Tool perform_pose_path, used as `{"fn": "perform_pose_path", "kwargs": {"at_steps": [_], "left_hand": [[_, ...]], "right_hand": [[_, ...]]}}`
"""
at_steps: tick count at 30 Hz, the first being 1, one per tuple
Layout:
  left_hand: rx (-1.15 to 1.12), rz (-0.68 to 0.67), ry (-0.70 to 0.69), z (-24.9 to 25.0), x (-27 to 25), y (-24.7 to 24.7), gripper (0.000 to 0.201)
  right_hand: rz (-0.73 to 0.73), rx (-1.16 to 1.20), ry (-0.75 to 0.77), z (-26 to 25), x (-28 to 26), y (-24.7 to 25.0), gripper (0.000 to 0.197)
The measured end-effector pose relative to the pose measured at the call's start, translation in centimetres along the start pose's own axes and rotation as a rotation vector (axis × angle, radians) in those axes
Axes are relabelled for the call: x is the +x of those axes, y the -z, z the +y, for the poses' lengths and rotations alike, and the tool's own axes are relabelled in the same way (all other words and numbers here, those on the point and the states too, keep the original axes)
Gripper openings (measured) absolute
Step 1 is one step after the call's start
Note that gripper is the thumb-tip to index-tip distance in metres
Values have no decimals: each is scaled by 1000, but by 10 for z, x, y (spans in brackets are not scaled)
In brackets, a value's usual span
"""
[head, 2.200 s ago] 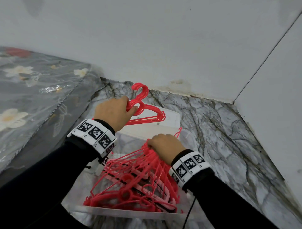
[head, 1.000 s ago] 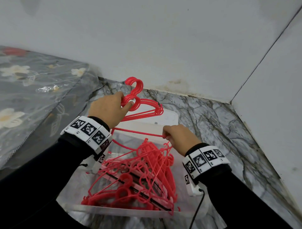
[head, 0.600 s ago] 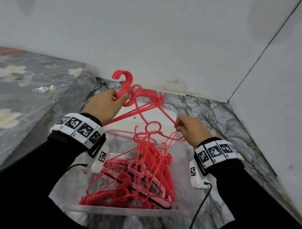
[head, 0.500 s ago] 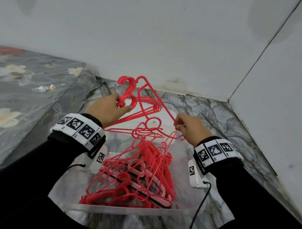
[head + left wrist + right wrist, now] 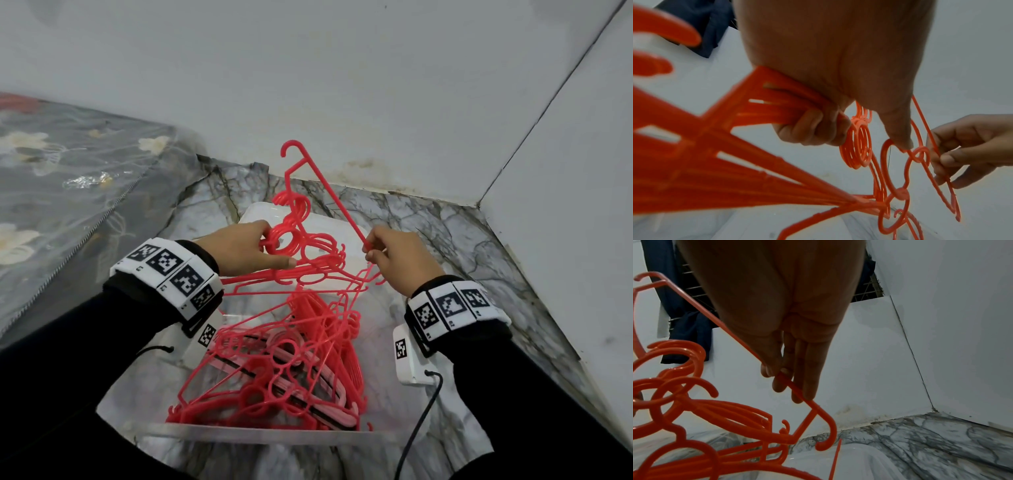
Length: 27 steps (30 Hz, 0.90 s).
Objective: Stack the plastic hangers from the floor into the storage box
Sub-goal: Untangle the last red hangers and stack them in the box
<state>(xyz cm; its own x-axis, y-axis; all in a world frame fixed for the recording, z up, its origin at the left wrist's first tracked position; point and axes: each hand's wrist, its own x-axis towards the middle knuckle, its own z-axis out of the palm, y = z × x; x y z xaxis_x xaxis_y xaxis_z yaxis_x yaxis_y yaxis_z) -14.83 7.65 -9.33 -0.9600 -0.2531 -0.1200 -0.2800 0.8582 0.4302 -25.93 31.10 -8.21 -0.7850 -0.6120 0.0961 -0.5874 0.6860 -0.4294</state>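
A clear plastic storage box [image 5: 267,437] on the marble floor holds a tangled pile of red plastic hangers [image 5: 284,359]. Above its far end my left hand [image 5: 270,246] grips a bundle of hangers [image 5: 859,146] near their ring necks, fingers curled round them. My right hand [image 5: 371,251] pinches the straight bar of a single hanger [image 5: 329,195], which stands tilted with one end pointing up toward the wall. In the right wrist view the fingertips [image 5: 785,376] close on that bar just above its hooked end [image 5: 826,434]. The two hands are close together.
A white lid [image 5: 260,212] lies beyond the box. A plastic-wrapped floral mattress [image 5: 68,192] borders the left. White walls meet in a corner [image 5: 479,205] at the right, with bare marble floor [image 5: 462,246] beside the box. Dark clothes [image 5: 686,318] hang behind.
My right hand left the pile, pinched one hanger and lifted it free, tilting it up toward the left hand's bundle. The left hand kept its bundle and sank slightly.
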Motion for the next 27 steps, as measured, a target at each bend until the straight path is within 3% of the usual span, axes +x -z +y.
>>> {"fn": "perform_pose_path", "kwargs": {"at_steps": [5,9,13,15,18,20,24,27], "left_hand": [[-101,88,-38,-3,1,7,63],[-227,232,-117,1,-1,10,48],[-257,323,-199,7,-2,11,36],[-286,339,-221,6,-2,13,35],[-255,330,-236,4,-1,12,30],[-200,324,-239,3,-1,10,32],[-216,322,-221,4,0,8,29],[-264,289,-199,5,1,8,29]], "right_hand": [[-16,121,-82,0,-1,-4,14],[-21,337,-132,-5,-2,-6,19],[-113,508,-189,-11,-3,-14,19],[-110,435,-173,-11,-2,-18,13],[125,264,-120,-12,0,-21,28],[234,257,-34,-17,-1,-21,28],[54,163,51,-25,-4,-30,17],[44,113,81,-29,-5,-35,10]]}}
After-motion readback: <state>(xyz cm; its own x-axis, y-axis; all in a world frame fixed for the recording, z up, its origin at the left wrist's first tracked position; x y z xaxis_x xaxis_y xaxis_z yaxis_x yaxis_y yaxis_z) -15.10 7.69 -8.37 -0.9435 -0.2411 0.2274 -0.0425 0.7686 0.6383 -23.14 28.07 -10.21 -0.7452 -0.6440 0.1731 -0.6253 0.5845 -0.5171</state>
